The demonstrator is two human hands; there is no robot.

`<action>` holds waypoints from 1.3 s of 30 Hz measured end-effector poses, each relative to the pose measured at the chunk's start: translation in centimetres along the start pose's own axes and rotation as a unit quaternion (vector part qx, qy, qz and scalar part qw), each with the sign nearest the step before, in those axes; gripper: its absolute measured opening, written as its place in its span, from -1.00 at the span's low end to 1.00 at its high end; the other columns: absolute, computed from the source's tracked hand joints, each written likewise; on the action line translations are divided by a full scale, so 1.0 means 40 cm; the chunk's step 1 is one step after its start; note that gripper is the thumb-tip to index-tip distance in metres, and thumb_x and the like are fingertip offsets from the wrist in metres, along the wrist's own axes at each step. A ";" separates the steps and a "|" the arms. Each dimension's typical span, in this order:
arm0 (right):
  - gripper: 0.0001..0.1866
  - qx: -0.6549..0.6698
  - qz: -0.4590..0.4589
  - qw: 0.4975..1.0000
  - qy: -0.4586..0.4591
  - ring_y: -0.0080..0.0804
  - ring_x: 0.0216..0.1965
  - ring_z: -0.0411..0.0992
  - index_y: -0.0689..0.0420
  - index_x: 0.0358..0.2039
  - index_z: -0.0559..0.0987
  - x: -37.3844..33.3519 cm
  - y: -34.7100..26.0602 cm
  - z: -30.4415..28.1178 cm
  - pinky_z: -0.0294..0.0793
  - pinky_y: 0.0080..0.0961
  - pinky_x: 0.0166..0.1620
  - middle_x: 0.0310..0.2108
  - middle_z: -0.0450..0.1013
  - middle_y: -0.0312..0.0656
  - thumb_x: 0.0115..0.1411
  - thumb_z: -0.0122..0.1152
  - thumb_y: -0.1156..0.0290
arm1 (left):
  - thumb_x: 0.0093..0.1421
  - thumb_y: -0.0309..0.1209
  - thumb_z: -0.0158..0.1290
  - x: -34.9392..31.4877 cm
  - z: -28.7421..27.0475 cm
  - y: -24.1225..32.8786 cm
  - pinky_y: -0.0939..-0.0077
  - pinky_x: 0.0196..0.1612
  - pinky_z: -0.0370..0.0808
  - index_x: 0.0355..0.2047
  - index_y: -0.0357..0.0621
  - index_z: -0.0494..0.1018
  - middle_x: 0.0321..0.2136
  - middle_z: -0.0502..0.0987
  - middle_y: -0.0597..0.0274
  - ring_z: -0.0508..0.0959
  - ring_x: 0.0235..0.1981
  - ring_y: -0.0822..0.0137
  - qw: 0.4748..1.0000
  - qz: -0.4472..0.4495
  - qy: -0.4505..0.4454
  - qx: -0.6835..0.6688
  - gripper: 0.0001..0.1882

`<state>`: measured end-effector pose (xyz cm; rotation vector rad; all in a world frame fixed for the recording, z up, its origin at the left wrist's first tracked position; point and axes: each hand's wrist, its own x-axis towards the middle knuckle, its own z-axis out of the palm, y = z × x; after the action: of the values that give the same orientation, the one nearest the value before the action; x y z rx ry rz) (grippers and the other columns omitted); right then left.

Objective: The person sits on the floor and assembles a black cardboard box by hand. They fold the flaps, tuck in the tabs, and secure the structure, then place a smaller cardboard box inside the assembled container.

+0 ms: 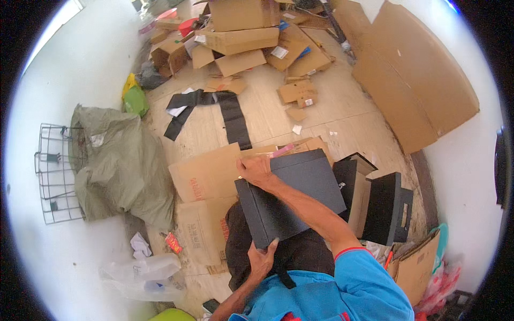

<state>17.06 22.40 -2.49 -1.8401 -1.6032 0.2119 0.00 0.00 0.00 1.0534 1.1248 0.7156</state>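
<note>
A flat black box (294, 187) lies tilted across my lap. My left hand (261, 260) grips its near left corner, thumb on the upper face and fingers beneath. At the far left corner of the box my right hand (254, 170) is closed, and a slim pink tool (284, 150) sticks out of it to the right. The working end of the tool is too small to make out. My right forearm crosses over the box and hides part of its upper face. Under the box and beyond it lie flattened brown cardboard sheets (206, 171).
To the right stand opened black boxes (381, 208). A large cardboard panel (415, 80) leans on the right wall. Cardboard boxes (243, 40) pile up at the back, with black strips (234, 120) nearer. On the left are a grey-green sack (120, 166) and a wire rack (59, 174).
</note>
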 end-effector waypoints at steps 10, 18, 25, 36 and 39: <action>-0.51 -0.004 -0.038 0.999 0.013 0.07 -0.02 0.39 0.29 -0.10 0.51 -0.100 0.014 -0.005 0.32 -0.07 0.10 -0.11 0.45 0.12 0.09 0.26 0.16 | 0.17 -0.44 0.17 0.077 -0.121 0.039 0.23 -0.48 0.71 0.12 -0.37 0.19 -0.04 0.43 -0.06 0.55 -0.17 0.04 0.962 -0.144 0.171 -0.158 -0.42; -0.21 -0.067 0.359 0.930 -0.034 0.08 -0.01 0.44 0.48 0.01 0.46 -0.450 0.325 -0.205 0.41 -0.18 0.04 -0.10 0.47 0.21 0.15 0.21 -0.11 | 0.16 -0.50 0.14 0.171 -0.222 0.021 0.33 -0.51 0.72 -0.04 -0.54 0.17 -0.11 0.38 -0.20 0.57 -0.25 0.03 0.959 -0.178 0.177 -0.128 -0.52; -0.05 0.142 0.449 0.878 -0.082 -0.01 -0.24 0.56 0.66 -0.25 0.51 -0.447 0.306 -0.241 0.50 -0.20 -0.20 -0.33 0.54 0.24 0.07 0.23 -0.28 | 0.13 -0.52 0.15 0.183 -0.254 0.008 0.32 -0.49 0.73 0.04 -0.66 0.12 -0.04 0.34 -0.27 0.56 -0.25 -0.02 0.970 -0.161 0.159 -0.087 -0.40; -0.40 0.101 0.180 0.979 0.008 -0.18 -0.54 0.51 0.45 -0.24 0.54 -0.295 0.401 -0.320 0.46 -0.25 -0.50 -0.48 0.53 0.05 0.12 0.33 0.02 | 0.18 -0.33 0.15 0.231 -0.266 0.213 0.45 -0.51 0.63 -0.11 -0.49 0.42 -0.26 0.53 -0.08 0.60 -0.41 0.16 0.999 -0.038 -0.010 0.021 -0.58; -0.38 0.157 0.355 0.914 -0.124 -0.28 -0.54 0.52 0.43 -0.41 0.55 -0.195 0.255 -0.424 0.49 -0.34 -0.53 -0.50 0.52 -0.02 0.04 0.38 -0.03 | 0.17 -0.29 0.18 0.242 -0.316 0.261 0.47 -0.55 0.61 -0.15 -0.47 0.43 -0.35 0.54 -0.01 0.61 -0.53 0.17 0.996 -0.041 0.073 0.037 -0.58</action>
<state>32.60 8.65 2.08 -2.1093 -0.8982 0.9963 -8.58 16.15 5.28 1.0232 1.3223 0.6979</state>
